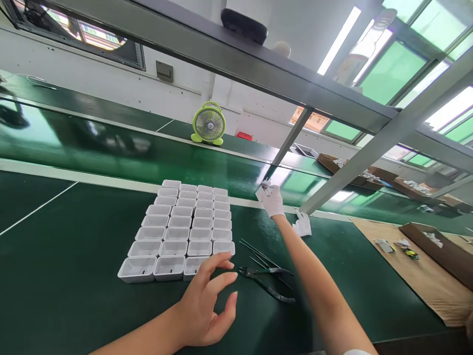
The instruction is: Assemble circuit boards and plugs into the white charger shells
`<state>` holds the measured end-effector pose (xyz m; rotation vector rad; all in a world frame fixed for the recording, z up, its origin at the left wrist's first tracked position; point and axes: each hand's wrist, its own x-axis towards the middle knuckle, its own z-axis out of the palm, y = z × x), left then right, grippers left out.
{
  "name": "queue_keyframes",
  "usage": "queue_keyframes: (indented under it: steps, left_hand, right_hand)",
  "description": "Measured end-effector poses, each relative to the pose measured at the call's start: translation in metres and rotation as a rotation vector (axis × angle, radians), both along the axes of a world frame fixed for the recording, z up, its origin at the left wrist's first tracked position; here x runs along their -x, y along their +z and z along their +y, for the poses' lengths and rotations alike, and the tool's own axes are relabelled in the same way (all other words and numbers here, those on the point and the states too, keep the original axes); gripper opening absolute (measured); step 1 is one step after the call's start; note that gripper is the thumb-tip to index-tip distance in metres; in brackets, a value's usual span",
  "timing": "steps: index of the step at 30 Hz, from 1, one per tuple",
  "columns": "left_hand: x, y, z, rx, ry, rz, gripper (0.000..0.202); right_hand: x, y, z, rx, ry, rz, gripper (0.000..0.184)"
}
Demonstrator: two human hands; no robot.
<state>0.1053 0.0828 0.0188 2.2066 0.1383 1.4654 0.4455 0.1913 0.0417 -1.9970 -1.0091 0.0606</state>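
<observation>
My left hand (210, 305) is bare, its fingers curved and apart with nothing between them. It hovers at the near right corner of a block of small white rectangular trays (138, 266), standing side by side in rows on the green table. Farther off, my right hand (272, 201), in a white glove, is stretched out near the conveyor's edge. Its fingers are closed on a small white piece with dark details, too small to name. A loose white glove (302, 225) lies beside it. Pliers (268, 283) with dark handles and several thin dark rods (258, 251) lie between my arms.
A green fan (209, 124) stands behind the shiny green belt (148, 148). A grey metal post (351, 167) slants up on the right, under an overhead beam (236, 54). Brown paper (391, 266) at right bears small parts and a cardboard box (443, 251).
</observation>
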Motion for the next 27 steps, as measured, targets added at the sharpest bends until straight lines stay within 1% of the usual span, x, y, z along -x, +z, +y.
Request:
queue_keyframes:
  steps: [2, 3, 5, 8, 11, 13, 14, 15, 16, 17, 18, 19, 20, 21, 22, 23, 25, 27]
  left_hand:
    - [0.002, -0.001, 0.0, -0.032, 0.01, 0.018, 0.044]
    - [0.003, -0.001, 0.001, -0.043, 0.012, 0.03, 0.042]
    - [0.002, -0.001, 0.004, -0.067, 0.012, 0.05, 0.04]
    - [-0.003, 0.004, 0.01, -0.101, -0.006, 0.088, 0.037]
    - [-0.006, 0.017, 0.006, -0.078, -0.096, 0.177, 0.035]
    - [0.003, 0.027, -0.006, 0.016, -0.206, 0.26, 0.034]
    - [0.013, 0.031, -0.014, 0.094, -0.254, 0.308, 0.035]
    - [0.025, 0.034, -0.023, 0.188, -0.321, 0.363, 0.031]
    - [0.04, 0.037, -0.033, 0.339, -0.415, 0.505, 0.025]
    - [0.056, 0.038, -0.042, 0.485, -0.488, 0.711, 0.018]
    - [0.074, 0.036, -0.05, 0.583, -0.536, 0.958, 0.014]
    - [0.091, 0.032, -0.057, 0.67, -0.534, 1.164, 0.02]
    - [0.107, 0.025, -0.065, 0.766, -0.506, 1.335, 0.023]
    - [0.121, 0.016, -0.072, 0.859, -0.47, 1.505, 0.022]
    - [0.131, 0.005, -0.08, 0.937, -0.444, 1.652, 0.016]
    - [0.139, -0.006, -0.089, 0.997, -0.454, 1.759, 0.012]
    - [0.143, -0.027, -0.105, 1.072, -0.543, 1.873, 0.019]
    - [0.137, -0.042, -0.119, 1.12, -0.649, 1.873, 0.017]
  right_hand:
    - [-0.005, -0.008, 0.009, -0.012, -0.004, -0.007, 0.028]
    - [-0.003, -0.011, 0.008, -0.031, 0.002, -0.017, 0.029]
    - [0.007, -0.013, -0.005, -0.09, 0.028, -0.05, 0.029]
    - [0.032, -0.012, -0.044, -0.188, 0.116, -0.112, 0.022]
    - [0.059, -0.013, -0.093, -0.265, 0.177, -0.135, 0.022]
    - [0.071, -0.015, -0.118, -0.301, 0.159, -0.118, 0.024]
    - [0.074, -0.016, -0.127, -0.311, 0.144, -0.106, 0.024]
    - [0.074, -0.018, -0.134, -0.313, 0.139, -0.1, 0.023]
    - [0.074, -0.019, -0.139, -0.32, 0.141, -0.108, 0.021]
    - [0.072, -0.021, -0.142, -0.351, 0.173, -0.178, 0.017]
    - [0.071, -0.021, -0.144, -0.393, 0.205, -0.245, 0.015]
    - [0.07, -0.021, -0.145, -0.389, 0.218, -0.257, 0.014]
    - [0.07, -0.02, -0.147, -0.379, 0.23, -0.275, 0.015]
    - [0.071, -0.017, -0.149, -0.364, 0.25, -0.323, 0.017]
    - [0.074, -0.014, -0.151, -0.358, 0.277, -0.367, 0.019]
    - [0.078, -0.01, -0.154, -0.348, 0.307, -0.389, 0.022]
    - [0.087, -0.002, -0.161, -0.328, 0.376, -0.402, 0.026]
    - [0.092, 0.002, -0.166, -0.293, 0.431, -0.323, 0.026]
